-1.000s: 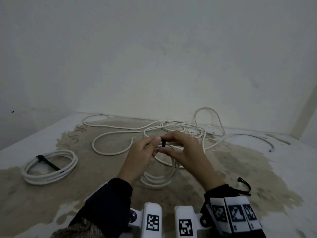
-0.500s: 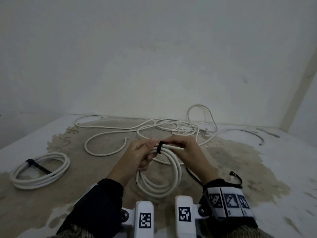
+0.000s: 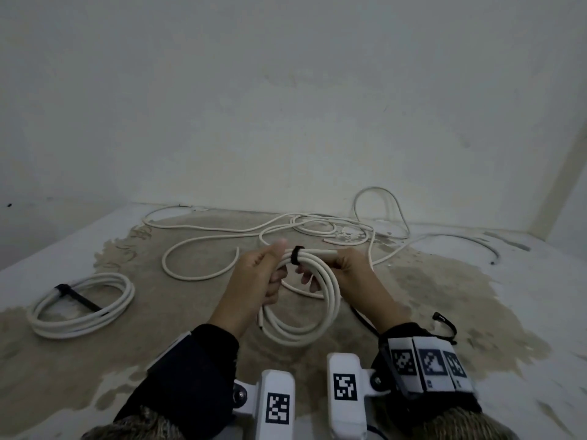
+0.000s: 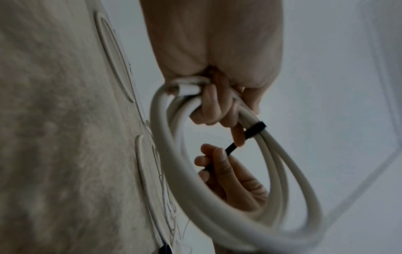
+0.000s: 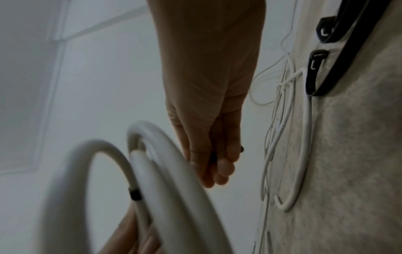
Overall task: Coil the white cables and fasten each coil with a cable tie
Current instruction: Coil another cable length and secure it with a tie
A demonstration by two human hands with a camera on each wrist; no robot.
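I hold a white cable coil (image 3: 330,290) upright above the floor, between both hands. My left hand (image 3: 270,274) grips its top left, fingers curled round the strands (image 4: 180,96). A black cable tie (image 3: 297,255) is looped round the top of the coil (image 4: 255,128). My right hand (image 3: 336,268) pinches the tie's tail (image 4: 230,147) inside the loop, and the tail runs on under my right wrist (image 3: 362,319). In the right wrist view, the fingers of the right hand (image 5: 215,163) close on the dark strip beside the coil (image 5: 165,154).
A finished coil (image 3: 95,315) with a black tie (image 3: 76,296) lies on the floor at the left. Loose white cables (image 3: 286,227) sprawl along the far wall. Spare black ties (image 3: 444,322) lie by my right wrist (image 5: 326,34). The floor is stained concrete.
The hands, earlier pinched together at the tie's head, have drawn apart. The tie now sits as a closed loop on the coil, and my right hand has pulled its tail toward me.
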